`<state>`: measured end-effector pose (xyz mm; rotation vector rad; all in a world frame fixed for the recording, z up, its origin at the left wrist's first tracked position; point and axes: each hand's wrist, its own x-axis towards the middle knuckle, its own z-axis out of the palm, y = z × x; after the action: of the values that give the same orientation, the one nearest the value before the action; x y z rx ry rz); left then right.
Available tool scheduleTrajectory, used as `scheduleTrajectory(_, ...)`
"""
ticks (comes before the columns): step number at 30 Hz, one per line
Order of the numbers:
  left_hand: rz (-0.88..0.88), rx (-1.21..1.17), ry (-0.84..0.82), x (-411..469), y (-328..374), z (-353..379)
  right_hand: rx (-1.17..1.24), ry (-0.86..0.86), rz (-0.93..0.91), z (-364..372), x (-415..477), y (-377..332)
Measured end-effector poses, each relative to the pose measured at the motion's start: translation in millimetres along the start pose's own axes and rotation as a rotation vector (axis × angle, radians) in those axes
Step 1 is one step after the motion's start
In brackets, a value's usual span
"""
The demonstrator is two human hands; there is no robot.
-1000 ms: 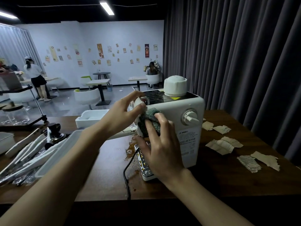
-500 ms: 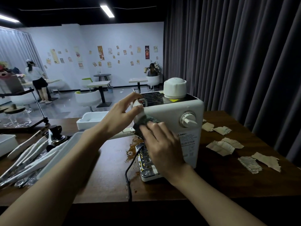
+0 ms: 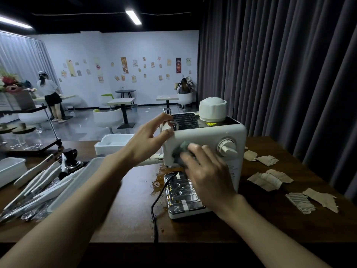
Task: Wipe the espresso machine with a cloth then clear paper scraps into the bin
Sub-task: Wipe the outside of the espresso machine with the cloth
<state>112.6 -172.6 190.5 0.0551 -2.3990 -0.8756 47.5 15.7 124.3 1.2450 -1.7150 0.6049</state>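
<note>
A white espresso machine (image 3: 209,136) stands on the dark wooden table (image 3: 123,192), with a round knob (image 3: 227,147) on its side and a white cap on top. My right hand (image 3: 204,171) presses a dark green cloth (image 3: 180,151) flat against the machine's side, left of the knob. My left hand (image 3: 149,138) steadies the machine's upper left corner, fingers on the metal rail and thumb on the corner. Torn brown paper scraps (image 3: 270,178) lie on the table to the right of the machine. The metal drip tray (image 3: 180,194) juts out below my right hand.
A black power cord (image 3: 154,207) runs from the machine to the table's near edge. Brown spill stains (image 3: 159,176) mark the table by the tray. White trays with utensils (image 3: 44,182) fill the left side; a white container (image 3: 114,141) sits behind. Dark curtains hang on the right. No bin is visible.
My right hand has slid the cloth to the right along the machine's side, from its left corner toward the knob. My left hand has kept its hold on the top corner.
</note>
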Motion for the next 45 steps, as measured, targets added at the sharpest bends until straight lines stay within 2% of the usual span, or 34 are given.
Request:
scheduleTrajectory(3,0.01,0.011,-0.01,-1.4,1.8,-0.8,0.005,0.105,0.175,-9.1,17.1,17.7)
scheduleTrajectory(5,0.009,0.023,-0.017,-2.0,5.4,0.4,0.002,0.131,0.223,-10.5,20.1,18.2)
scheduleTrajectory(9,0.065,0.246,0.06,-2.8,14.6,10.8,-0.023,-0.034,0.071,-5.3,2.1,8.5)
scheduleTrajectory(11,0.115,0.321,0.115,-5.0,23.8,18.5,-0.018,-0.058,0.064,-9.4,4.3,17.5)
scheduleTrajectory(15,0.133,0.254,0.099,-7.2,24.5,29.6,0.042,0.094,0.248,-18.9,18.4,31.4)
scheduleTrajectory(19,0.178,0.16,0.124,-7.8,10.5,36.2,0.009,0.029,0.134,-19.4,15.5,31.9)
scheduleTrajectory(24,0.17,0.069,0.203,-4.2,3.4,43.0,0.05,0.108,0.306,-28.0,24.5,59.0)
scheduleTrajectory(31,0.176,-0.041,0.201,7.7,-9.9,34.8,0.036,0.045,0.217,-20.6,21.5,50.1)
scheduleTrajectory(35,0.174,0.035,0.163,10.3,-7.5,25.6,0.051,0.066,0.24,-19.2,26.1,57.1)
scheduleTrajectory(40,0.141,0.173,0.101,8.5,-5.2,27.3,0.101,0.183,0.379,-26.4,8.7,79.5)
scheduleTrajectory(45,0.133,0.203,0.077,7.3,-4.1,24.4,0.107,0.176,0.302,-24.0,-3.9,85.2)
